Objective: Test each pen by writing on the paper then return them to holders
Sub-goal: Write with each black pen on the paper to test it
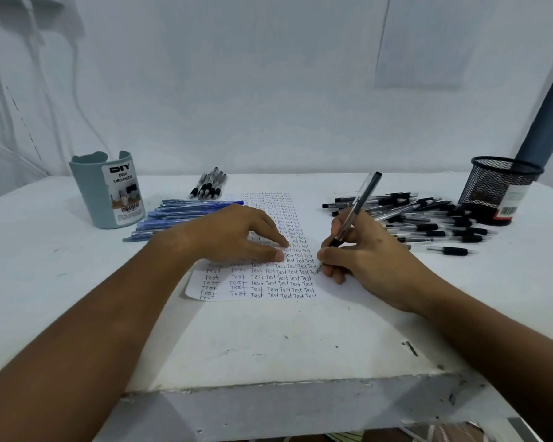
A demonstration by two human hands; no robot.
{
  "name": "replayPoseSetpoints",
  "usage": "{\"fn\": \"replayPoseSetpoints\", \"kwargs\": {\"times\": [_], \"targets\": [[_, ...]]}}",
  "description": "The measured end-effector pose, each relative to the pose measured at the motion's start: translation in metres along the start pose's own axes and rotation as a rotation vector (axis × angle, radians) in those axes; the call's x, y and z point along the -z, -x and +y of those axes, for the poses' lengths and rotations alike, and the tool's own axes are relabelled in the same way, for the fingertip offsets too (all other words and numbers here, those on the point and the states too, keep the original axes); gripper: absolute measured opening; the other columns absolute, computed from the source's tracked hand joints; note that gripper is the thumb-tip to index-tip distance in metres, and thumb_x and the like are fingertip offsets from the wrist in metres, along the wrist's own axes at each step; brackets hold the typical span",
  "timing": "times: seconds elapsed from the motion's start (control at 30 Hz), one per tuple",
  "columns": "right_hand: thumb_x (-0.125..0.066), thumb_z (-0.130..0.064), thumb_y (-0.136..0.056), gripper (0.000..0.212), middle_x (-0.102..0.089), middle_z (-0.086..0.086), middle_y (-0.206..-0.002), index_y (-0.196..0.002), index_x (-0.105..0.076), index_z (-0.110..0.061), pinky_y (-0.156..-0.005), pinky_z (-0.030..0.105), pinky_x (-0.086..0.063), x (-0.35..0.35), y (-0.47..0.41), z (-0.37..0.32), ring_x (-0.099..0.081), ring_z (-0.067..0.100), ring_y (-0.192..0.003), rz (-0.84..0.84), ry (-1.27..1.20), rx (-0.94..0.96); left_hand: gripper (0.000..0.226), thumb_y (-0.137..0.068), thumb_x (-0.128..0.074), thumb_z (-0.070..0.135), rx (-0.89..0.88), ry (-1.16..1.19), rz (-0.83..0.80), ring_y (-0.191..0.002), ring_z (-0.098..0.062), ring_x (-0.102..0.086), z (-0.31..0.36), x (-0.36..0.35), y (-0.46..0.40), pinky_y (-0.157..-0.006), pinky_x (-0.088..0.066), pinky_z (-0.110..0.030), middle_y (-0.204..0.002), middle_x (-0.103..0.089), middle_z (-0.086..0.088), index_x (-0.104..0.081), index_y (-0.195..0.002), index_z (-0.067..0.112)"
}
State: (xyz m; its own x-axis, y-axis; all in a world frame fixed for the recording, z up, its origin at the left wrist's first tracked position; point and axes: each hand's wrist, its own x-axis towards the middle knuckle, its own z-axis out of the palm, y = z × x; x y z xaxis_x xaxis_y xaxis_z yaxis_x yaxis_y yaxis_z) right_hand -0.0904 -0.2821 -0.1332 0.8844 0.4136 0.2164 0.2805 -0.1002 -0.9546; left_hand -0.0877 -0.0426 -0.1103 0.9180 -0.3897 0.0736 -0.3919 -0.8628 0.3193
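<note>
One clear black-grip pen [355, 215] pinched in right hand [361, 260], tip on white paper [332, 290], barrel leaning away; left hand [237, 234] flat, fingers straight.

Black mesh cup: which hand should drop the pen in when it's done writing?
Probably the right hand. It already grips the pen, and the black mesh cup stands on its side of the table. The left hand presses the paper flat.

Left hand [237, 234] lies flat, fingers [276, 247] straight; right hand [361, 256] curled in a writing grip.
</note>
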Motion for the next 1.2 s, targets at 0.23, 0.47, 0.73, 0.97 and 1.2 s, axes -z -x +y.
{"fn": "replayPoseSetpoints", "kwargs": {"times": [0.23,0.47,0.73,0.97,1.2], "targets": [[-0.058,0.013,-0.086,0.029,-0.053,0.018,-0.070,-0.094,-0.043,-0.010,-0.048,0.033,-0.041,0.004,-0.017,-0.010,-0.056,0.026,-0.054,0.041,-0.229,-0.101,0.023,-0.086,-0.063,0.047,0.013,0.020,0.142,-0.094,0.008,-0.056,-0.007,-0.002,-0.001,-0.082,-0.047,-0.017,-0.109,-0.064,0.019,-0.071,-0.106,0.037],[-0.044,-0.013,-0.099,0.012,-0.058,0.018,-0.064,-0.088,-0.046,-0.007,-0.046,0.032,-0.043,0.003,-0.052,-0.015,-0.058,0.030,-0.053,0.190,-0.299,-0.118,0.019,-0.090,-0.065,0.029,0.000,-0.003,0.287,-0.082,0.005,-0.057,-0.010,-0.002,-0.002,-0.072,-0.044,-0.014,-0.098,-0.066,0.013,-0.073,-0.106,0.028],[-0.057,-0.001,-0.095,0.026,-0.060,0.016,-0.076,-0.101,-0.034,-0.014,-0.048,0.031,-0.047,0.012,-0.051,-0.002,-0.059,0.025,-0.054,0.247,-0.282,0.024,0.018,-0.089,-0.065,0.027,-0.017,-0.018,0.263,-0.079,0.011,-0.056,-0.006,-0.004,-0.003,-0.070,-0.043,-0.007,-0.096,-0.066,0.014,-0.073,-0.106,0.026],[-0.044,-0.024,-0.104,0.021,-0.056,0.015,-0.069,-0.089,-0.043,-0.009,-0.052,0.029,-0.051,0.020,-0.051,-0.007,-0.062,0.025,-0.057,0.350,-0.386,0.010,0.019,-0.089,-0.066,0.028,-0.002,-0.017,0.245,-0.078,0.015,-0.055,-0.007,-0.005,-0.002,-0.068,-0.041,-0.003,-0.090,-0.061,0.020,-0.073,-0.107,0.026],[-0.058,-0.007,-0.096,0.021,-0.062,0.014,-0.075,-0.107,-0.041,-0.010,-0.050,0.028,-0.047,0.030,-0.049,-0.002,-0.059,0.018,-0.054,0.444,-0.298,0.090,0.020,-0.090,-0.064,0.030,0.000,-0.016,0.276,-0.080,0.011,-0.056,-0.006,-0.005,-0.002,-0.068,-0.043,-0.006,-0.097,-0.063,0.014,-0.072,-0.109,0.028]]}}
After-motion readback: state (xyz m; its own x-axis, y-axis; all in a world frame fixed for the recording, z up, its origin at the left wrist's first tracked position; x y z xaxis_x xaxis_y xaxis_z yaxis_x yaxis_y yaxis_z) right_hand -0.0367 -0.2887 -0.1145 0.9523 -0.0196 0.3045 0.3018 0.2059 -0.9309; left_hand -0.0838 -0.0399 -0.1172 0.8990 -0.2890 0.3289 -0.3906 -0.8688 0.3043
